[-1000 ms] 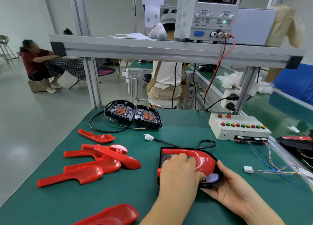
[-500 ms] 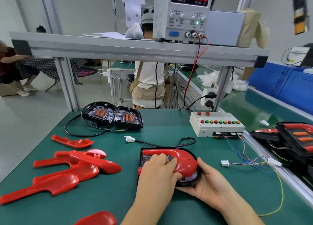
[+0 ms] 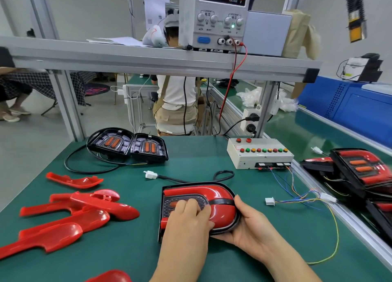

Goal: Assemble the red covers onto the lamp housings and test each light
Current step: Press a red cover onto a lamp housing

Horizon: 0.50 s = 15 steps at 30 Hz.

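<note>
pressing cover (image 3: pixel 216 194) into housing (image 3: pixel 160 233) on desk (image 3: pixel 191 154) with left hand (image 3: pixel 186 220), gripping housing edge with right hand (image 3: pixel 250 228); best pushed evenly until seated.

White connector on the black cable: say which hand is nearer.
Left. The left hand presses the red cover, toward the person and right of the connector; the right hand grips the lamp housing farther right.
</note>
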Motion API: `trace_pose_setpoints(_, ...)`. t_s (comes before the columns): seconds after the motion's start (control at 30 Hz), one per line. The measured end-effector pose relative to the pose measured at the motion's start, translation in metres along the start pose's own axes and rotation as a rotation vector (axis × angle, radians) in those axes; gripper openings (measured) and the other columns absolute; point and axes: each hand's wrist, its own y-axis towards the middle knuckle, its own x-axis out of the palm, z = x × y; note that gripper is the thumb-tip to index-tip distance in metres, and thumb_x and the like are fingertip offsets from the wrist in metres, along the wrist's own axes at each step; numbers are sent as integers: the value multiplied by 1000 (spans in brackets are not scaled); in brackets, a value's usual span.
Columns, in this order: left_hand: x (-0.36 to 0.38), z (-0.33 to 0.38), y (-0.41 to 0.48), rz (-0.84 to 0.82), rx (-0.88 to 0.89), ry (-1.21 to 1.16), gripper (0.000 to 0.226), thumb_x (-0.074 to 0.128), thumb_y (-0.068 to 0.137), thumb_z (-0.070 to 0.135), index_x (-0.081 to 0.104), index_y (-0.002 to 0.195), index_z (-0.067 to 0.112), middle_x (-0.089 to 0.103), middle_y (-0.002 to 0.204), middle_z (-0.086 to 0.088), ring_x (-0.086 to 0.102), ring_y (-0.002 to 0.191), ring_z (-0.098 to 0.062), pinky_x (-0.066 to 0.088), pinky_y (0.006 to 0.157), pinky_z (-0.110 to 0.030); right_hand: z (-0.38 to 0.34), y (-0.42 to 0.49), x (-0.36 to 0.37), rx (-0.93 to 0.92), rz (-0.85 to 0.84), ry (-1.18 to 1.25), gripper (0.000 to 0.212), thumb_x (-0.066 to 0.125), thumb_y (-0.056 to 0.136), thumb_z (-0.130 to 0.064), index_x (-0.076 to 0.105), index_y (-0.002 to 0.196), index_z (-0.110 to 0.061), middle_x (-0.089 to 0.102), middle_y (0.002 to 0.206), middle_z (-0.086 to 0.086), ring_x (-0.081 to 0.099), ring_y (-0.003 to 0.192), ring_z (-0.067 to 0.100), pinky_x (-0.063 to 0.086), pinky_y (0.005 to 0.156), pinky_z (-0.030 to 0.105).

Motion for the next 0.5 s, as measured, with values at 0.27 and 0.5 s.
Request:
trace_pose_setpoints(0.27, 5, 1, -4, 61, -45, -92, 27, 93, 51, 33, 73, 67, 24, 50, 61, 7, 51, 57, -11, 44, 55, -20, 0, -1, 2, -16, 3, -35, 49, 38, 100, -43, 51, 130, -6, 66, 118, 26, 66, 105, 39, 56, 82, 55)
trace_pose_setpoints(0.5, 8, 4, -10, 94, -133, -167, 21, 90, 60, 25, 74, 71, 18, 51, 65, 2, 52, 60, -17, 51, 53, -27, 0, -3, 1, -19, -26, -62, 50, 49, 92, -39, 52, 130, -7, 66, 118, 25, 68, 101, 37, 59, 74, 49)
